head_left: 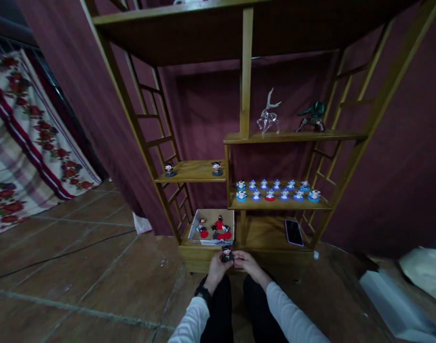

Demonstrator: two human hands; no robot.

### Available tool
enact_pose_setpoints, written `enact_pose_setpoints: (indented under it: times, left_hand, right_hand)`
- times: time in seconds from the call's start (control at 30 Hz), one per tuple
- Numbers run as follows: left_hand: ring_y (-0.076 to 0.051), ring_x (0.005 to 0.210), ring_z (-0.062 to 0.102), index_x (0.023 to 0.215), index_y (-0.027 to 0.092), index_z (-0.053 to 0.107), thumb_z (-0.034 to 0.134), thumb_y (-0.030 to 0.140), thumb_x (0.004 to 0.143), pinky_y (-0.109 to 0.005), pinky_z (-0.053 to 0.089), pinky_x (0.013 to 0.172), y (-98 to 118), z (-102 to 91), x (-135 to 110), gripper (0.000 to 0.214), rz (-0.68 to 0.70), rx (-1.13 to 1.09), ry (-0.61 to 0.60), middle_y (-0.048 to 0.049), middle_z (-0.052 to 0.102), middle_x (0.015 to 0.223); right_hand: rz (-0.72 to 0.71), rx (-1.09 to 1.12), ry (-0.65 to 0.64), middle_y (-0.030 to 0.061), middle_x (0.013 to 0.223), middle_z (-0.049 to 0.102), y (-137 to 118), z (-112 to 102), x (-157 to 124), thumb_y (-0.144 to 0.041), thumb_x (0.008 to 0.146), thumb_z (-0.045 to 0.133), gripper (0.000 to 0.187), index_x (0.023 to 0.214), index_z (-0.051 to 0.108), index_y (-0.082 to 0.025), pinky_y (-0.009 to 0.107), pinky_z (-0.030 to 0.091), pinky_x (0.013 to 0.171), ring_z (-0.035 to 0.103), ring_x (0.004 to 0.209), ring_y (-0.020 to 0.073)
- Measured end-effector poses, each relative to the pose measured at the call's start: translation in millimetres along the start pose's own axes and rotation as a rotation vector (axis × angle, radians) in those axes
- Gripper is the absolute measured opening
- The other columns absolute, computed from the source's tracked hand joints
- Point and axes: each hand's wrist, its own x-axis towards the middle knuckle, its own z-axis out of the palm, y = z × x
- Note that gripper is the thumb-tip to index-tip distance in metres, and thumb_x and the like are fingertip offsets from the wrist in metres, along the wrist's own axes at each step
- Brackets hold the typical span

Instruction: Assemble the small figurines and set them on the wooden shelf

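A small doll figurine [227,253] with black hair buns and a dark round base is held upright in front of the shelf's lower edge. My left hand [216,270] is closed around its left side and base. From the other side, the bent fingers of my right hand [247,263] meet the base; their tips are partly hidden. Just beyond my hands, an open cardboard box [195,226] holds several loose figurines in red, black and white. Two similar doll figurines, one at the left [169,169] and another at the right [216,168], stand on the small shelf above.
On the wooden display shelf [275,205], several small blue-and-white figurines [277,185] stand in two rows. A phone [294,232] lies lower right. Above are a clear deer ornament [268,116] and a dark green-caped figure [313,116]. A cable [64,255] crosses the floor at left.
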Motion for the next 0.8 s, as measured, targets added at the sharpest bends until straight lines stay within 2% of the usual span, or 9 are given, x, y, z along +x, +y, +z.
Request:
enact_pose_setpoints:
  times: [0.13,0.27,0.4,0.57,0.7,0.8]
  left_hand:
    - [-0.021,0.078,0.062,0.080,0.012,0.064,0.072,0.019,0.051,-0.031,0.047,0.074,11,-10.6,1,0.030,0.048,0.076,-0.017,-0.0065,0.068,0.078]
    - [-0.021,0.078,0.061,0.082,0.012,0.063,0.070,0.023,0.055,-0.030,0.046,0.071,49,-32.1,12,0.029,0.121,0.202,0.039,-0.0068,0.067,0.081]
    - [-0.020,0.076,0.061,0.084,0.014,0.063,0.070,0.027,0.056,-0.028,0.046,0.069,108,-59.7,28,0.032,0.204,0.290,0.110,-0.0055,0.067,0.081]
    - [-0.019,0.074,0.061,0.084,0.014,0.063,0.073,0.029,0.053,-0.028,0.046,0.067,197,-93.9,41,0.036,0.279,0.292,0.135,-0.0053,0.068,0.081]
    - [-0.018,0.076,0.061,0.085,0.014,0.065,0.075,0.030,0.052,-0.029,0.046,0.072,270,-116.7,60,0.038,0.306,0.192,0.068,-0.0058,0.069,0.084]
    - [-0.018,0.076,0.061,0.085,0.012,0.067,0.077,0.027,0.049,-0.029,0.046,0.074,314,-129.0,86,0.040,0.339,0.176,0.053,-0.0048,0.069,0.082]
  right_hand:
    - [-0.057,-0.025,0.019,0.0035,0.079,0.064,4,-2,2,-0.041,0.060,0.068,0.036,0.088,0.064,-0.018,0.032,0.047,0.069,0.060,0.069,0.0155]
    - [-0.130,-0.091,0.102,0.0015,0.070,0.062,9,-2,2,-0.038,0.064,0.062,0.029,0.084,0.063,-0.018,0.030,0.046,0.063,0.055,0.059,0.0130]
    - [-0.193,-0.221,0.112,0.0011,0.068,0.061,3,0,-6,-0.038,0.068,0.060,0.025,0.084,0.064,-0.019,0.032,0.046,0.066,0.056,0.062,0.0151]
    - [-0.231,-0.471,0.076,0.0027,0.074,0.065,-7,-3,-20,-0.038,0.074,0.055,0.024,0.091,0.065,-0.023,0.036,0.047,0.076,0.061,0.076,0.0206]
    - [-0.284,-0.666,0.081,0.0048,0.084,0.067,-6,-8,-25,-0.032,0.081,0.045,0.027,0.099,0.064,-0.024,0.035,0.045,0.083,0.062,0.085,0.0208]
    - [-0.312,-0.772,0.076,0.0059,0.093,0.067,-4,-12,-28,-0.026,0.084,0.038,0.032,0.103,0.063,-0.023,0.032,0.045,0.084,0.062,0.090,0.0193]
